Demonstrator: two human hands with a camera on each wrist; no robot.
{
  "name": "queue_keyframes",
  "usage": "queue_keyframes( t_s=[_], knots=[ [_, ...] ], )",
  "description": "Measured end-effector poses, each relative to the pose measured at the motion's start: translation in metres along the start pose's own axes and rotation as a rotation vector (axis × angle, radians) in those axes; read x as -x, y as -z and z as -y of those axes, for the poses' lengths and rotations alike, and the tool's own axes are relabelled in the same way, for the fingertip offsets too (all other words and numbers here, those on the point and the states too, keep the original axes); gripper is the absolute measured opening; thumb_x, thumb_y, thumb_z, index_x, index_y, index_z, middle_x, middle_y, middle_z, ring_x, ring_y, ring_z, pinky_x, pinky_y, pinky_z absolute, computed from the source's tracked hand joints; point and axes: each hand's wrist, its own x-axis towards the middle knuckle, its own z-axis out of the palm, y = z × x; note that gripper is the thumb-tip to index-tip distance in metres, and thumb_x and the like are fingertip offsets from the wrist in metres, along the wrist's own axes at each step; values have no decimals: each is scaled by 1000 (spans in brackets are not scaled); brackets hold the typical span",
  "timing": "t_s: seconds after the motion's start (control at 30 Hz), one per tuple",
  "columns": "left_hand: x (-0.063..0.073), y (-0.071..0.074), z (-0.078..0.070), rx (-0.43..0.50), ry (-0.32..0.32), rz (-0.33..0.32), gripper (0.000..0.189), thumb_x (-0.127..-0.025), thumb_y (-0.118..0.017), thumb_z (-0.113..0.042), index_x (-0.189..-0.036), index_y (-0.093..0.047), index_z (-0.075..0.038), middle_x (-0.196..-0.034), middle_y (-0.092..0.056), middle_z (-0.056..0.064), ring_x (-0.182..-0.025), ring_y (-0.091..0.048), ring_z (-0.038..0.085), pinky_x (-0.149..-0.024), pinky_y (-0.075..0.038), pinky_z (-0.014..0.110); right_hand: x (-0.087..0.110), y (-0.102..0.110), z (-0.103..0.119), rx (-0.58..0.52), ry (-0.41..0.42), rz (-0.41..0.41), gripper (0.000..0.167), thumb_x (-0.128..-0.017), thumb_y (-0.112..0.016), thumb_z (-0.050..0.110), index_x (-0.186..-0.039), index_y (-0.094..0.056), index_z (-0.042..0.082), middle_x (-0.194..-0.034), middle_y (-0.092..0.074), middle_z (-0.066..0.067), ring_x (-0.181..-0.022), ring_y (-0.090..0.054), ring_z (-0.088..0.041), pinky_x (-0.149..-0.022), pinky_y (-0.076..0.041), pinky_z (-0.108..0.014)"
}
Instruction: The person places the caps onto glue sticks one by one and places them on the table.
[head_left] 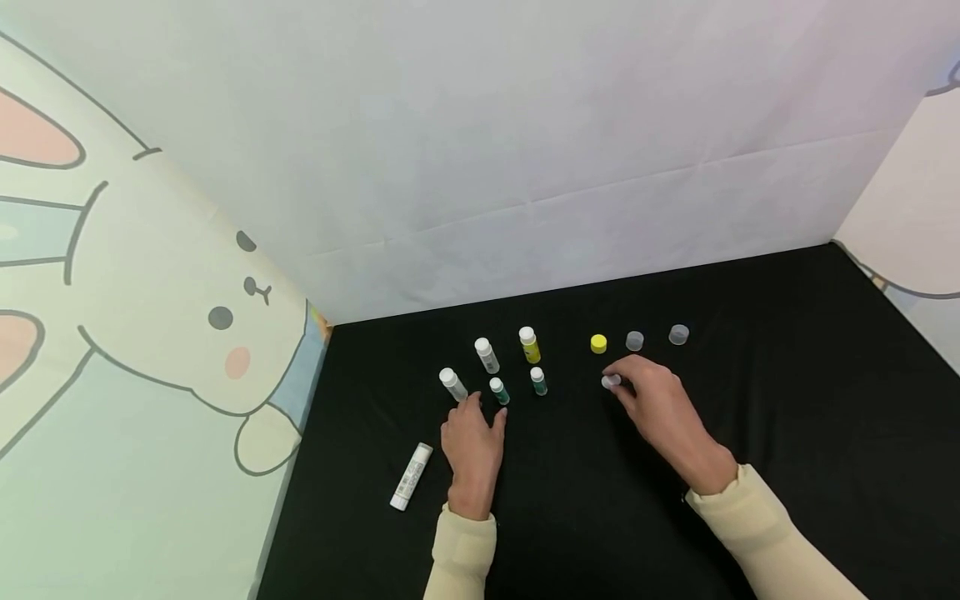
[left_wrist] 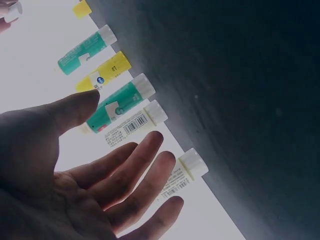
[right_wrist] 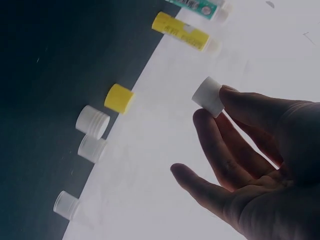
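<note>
My right hand point(head_left: 660, 412) pinches a small white cap point(right_wrist: 209, 96) between thumb and fingers, held over the black table. My left hand point(head_left: 472, 442) is palm down with its fingers loosely extended and nothing in its grasp. Its fingertips are right at the base of a white glue stick point(head_left: 453, 384), and its thumb is close below a green glue stick point(head_left: 498, 391). Behind them stand another white glue stick point(head_left: 487, 356) and a yellow one point(head_left: 529, 345). A second green glue stick point(head_left: 538, 381) stands to the right. All of these sticks stand upright with white tops.
Beyond my right hand, a yellow cap point(head_left: 598, 343), a translucent cap point(head_left: 634, 340) and another translucent cap point(head_left: 678, 334) sit in a row. A white tube point(head_left: 411, 477) lies left of my left forearm. A pale cloth wall point(head_left: 525, 167) rises behind the black table point(head_left: 810, 375).
</note>
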Motion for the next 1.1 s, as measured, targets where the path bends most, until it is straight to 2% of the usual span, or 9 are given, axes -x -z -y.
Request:
queue_keyframes(
  t_s=[0.33, 0.53, 0.83, 1.1],
  knots=[
    [-3, -6, -2, 60, 28, -8, 46, -90, -86, -24, -127, -72, 0, -118, -76, 19, -102, -72, 40, -90, -56, 58, 2, -5, 14, -12, 24, 25, 22, -87, -79, -11, -104, -76, 3, -104, -75, -7, -90, -70, -21, -80, -61, -46],
    [-7, -7, -5, 69, 18, -20, 44, -90, -86, -24, -125, -73, 0, -112, -77, 19, -96, -73, 40, -86, -58, 57, 2, -9, 21, -26, 29, 41, 23, -87, -79, -11, -104, -76, 4, -105, -76, -6, -92, -71, -20, -82, -61, -45],
    [-13, -6, -10, 98, 56, 0, 43, -91, -86, -25, -124, -74, -1, -111, -77, 18, -91, -73, 41, -82, -58, 57, 3, -12, 29, -31, 27, 66, 23, -87, -79, -10, -104, -76, 5, -106, -75, -4, -93, -71, -18, -82, -61, -43],
    [-15, -7, -14, 96, 42, -3, 39, -91, -86, -23, -121, -74, -1, -103, -78, 16, -85, -72, 39, -78, -58, 55, 5, -13, 33, -34, 40, 61, 24, -87, -80, -10, -103, -76, 6, -105, -75, -4, -92, -70, -17, -82, -61, -43]
  ],
)
